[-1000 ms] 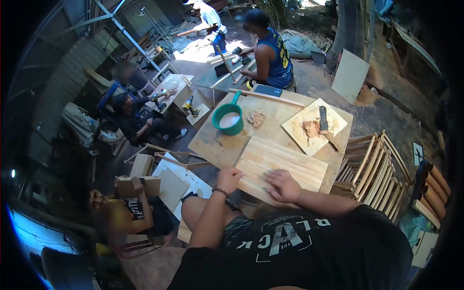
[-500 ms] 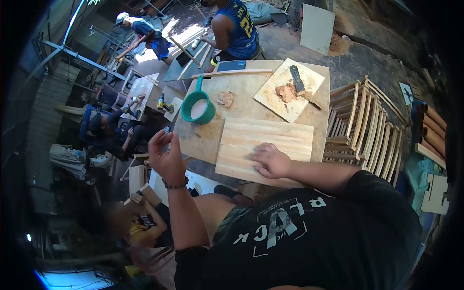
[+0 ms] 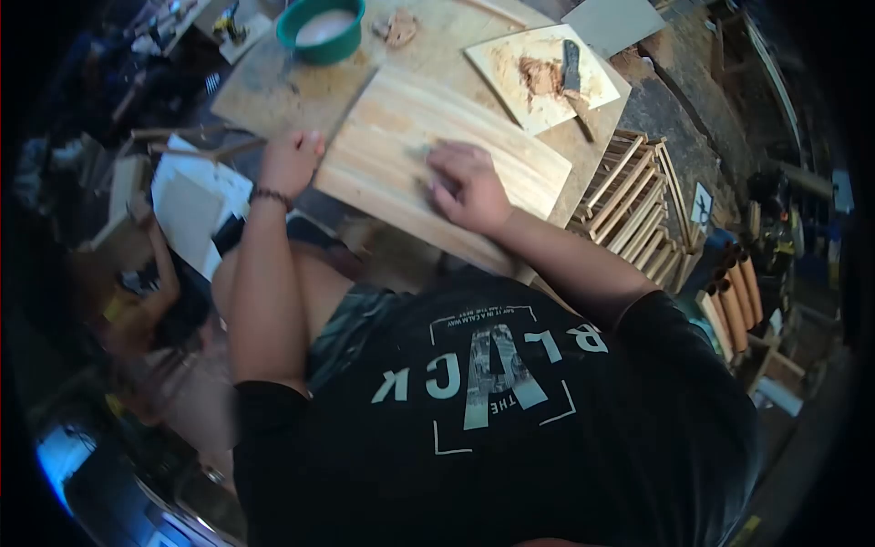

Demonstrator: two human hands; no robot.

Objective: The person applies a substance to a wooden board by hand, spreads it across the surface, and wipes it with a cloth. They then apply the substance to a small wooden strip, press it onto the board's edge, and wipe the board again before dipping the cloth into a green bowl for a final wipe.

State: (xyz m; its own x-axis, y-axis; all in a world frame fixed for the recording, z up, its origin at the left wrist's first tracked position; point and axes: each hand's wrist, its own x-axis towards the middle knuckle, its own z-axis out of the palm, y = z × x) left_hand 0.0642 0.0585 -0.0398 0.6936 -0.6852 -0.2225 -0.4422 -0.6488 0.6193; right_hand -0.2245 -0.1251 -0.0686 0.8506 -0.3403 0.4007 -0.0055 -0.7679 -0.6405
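A pale wooden board [image 3: 392, 137] made of joined strips lies at the table's near edge. My right hand [image 3: 469, 182] rests on top of it, fingers loosely spread and slightly blurred. Just off the board's left edge is my left hand [image 3: 292, 164], a beaded bracelet on its wrist. Its fingers are curled in, and I cannot see whether anything small sits in them. Beyond the board lies a whitish panel [image 3: 506, 59] with a mound of brown putty [image 3: 540, 77] and a putty knife with a dark handle [image 3: 571, 68].
On the worktable [image 3: 419, 46] stand a green dipper [image 3: 342, 44] with whitish contents and a crumpled tan scrap [image 3: 398, 29]. Stacked slatted wooden frames [image 3: 633, 196] are at the right, with brown tubes [image 3: 734, 292] further out. Another person [image 3: 146, 301] sits at the lower left.
The view has tilted down and turned. My left hand has come down from its raised position to beside the board's left edge. My right hand stays on the board.
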